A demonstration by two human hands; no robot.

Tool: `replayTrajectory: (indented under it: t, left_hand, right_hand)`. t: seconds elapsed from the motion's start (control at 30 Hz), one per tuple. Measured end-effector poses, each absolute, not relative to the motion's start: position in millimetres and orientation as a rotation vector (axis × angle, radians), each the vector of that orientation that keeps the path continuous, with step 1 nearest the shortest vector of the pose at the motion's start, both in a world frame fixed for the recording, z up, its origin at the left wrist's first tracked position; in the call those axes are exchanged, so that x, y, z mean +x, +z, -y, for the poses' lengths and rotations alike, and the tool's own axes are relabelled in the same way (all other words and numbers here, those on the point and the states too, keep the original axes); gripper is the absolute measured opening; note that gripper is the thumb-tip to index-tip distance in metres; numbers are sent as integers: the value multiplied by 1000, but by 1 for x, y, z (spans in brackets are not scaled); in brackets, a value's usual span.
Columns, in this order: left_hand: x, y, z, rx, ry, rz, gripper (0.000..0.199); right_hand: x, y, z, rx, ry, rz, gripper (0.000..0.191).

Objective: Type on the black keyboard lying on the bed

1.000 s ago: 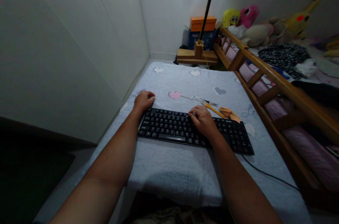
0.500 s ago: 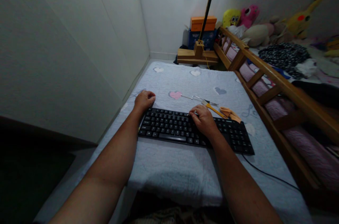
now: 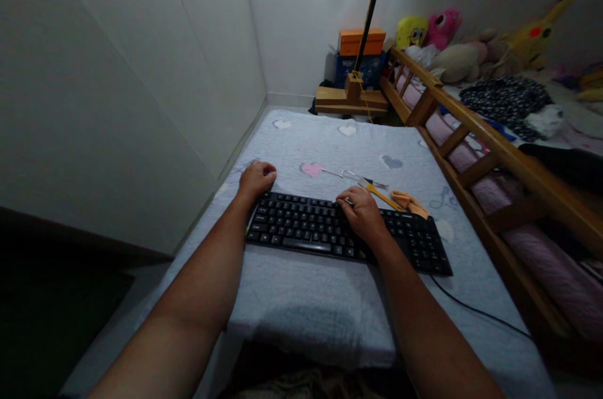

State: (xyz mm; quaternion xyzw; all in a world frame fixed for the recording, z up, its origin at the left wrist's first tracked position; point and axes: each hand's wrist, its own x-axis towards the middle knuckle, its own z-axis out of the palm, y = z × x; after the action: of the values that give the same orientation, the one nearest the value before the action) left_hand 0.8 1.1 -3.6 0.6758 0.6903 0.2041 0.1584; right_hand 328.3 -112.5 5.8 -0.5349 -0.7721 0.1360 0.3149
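Note:
A black keyboard (image 3: 306,229) lies across a pale blue blanket with heart patches (image 3: 330,298). My left hand (image 3: 255,179) curls over the keyboard's far left corner and grips it. Over the middle keys rests my right hand (image 3: 362,213), its fingers bent down. The fingertips pinch a small pale object (image 3: 346,201) at the top key row; what it is cannot be told. A black cable (image 3: 475,312) runs off from the keyboard's right end.
Just beyond the keyboard lie a yellow-handled tool (image 3: 377,193), thin metal tweezers (image 3: 354,174) and an orange cloth (image 3: 409,202). A wooden bed rail (image 3: 475,129) runs along the right, with plush toys (image 3: 426,31) behind it. A wooden stand with a pole (image 3: 352,94) and boxes (image 3: 360,42) are at the far end. A white wall is on the left.
My right hand has shifted very slightly on the keys. Otherwise nothing has visibly moved.

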Motion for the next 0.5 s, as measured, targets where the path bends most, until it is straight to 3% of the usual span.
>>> replayTrajectory:
  t: [0.5]
  left_hand:
    - [2,-2,0,1909,595,-1984,29]
  right_hand:
    - [320,8,109,-1419,421,2060,20]
